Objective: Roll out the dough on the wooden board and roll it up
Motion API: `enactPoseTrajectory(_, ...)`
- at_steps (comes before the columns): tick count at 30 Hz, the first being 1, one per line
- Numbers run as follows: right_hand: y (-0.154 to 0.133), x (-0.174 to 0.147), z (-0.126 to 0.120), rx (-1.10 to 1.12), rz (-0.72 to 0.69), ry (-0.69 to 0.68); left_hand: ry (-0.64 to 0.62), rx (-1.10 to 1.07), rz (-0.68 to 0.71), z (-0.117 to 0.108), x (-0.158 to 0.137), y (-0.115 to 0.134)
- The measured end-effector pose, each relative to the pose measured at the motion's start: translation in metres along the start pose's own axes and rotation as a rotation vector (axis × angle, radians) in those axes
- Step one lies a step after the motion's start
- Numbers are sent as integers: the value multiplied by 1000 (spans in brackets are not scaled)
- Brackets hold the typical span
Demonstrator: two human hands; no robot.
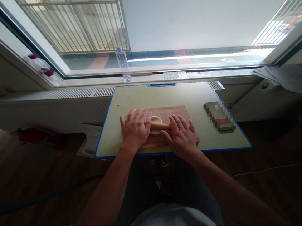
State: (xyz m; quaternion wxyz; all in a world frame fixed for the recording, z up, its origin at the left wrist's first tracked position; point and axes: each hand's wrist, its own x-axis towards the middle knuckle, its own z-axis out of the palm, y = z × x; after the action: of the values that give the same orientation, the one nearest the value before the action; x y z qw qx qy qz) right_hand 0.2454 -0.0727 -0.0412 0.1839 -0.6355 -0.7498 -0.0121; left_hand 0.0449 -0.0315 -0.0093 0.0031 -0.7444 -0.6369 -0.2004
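Note:
A wooden rolling pin [161, 126] lies across a round, pale piece of dough [155, 119] on a wooden cutting board [175, 111]. Over the pin's left end rests my left hand [136, 128], palm down with its fingers stretched out forward. My right hand [180, 135] lies on the pin's right end, fingers spread and thumb pointing inward. Both ends of the pin are hidden under my hands. White flour is dusted on the board just behind the dough.
The board sits on a small pale table [192, 92] with blue edging. A pixelated flat object [220, 116] lies at its right. Behind stand a clear bottle [123, 63] on the windowsill and another bottle with a purple cap [42, 67]. Papers [289, 77] lie at the right.

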Motion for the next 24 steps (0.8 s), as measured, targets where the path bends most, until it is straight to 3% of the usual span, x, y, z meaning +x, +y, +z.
enactPoseTrajectory(11, 1, 28, -9, -42, 39, -96, -46, 37, -43, 10, 26, -1)
enactPoseTrajectory(24, 12, 60, -3, -57, -19, -10, -157, 35, -78, 21, 68, -3)
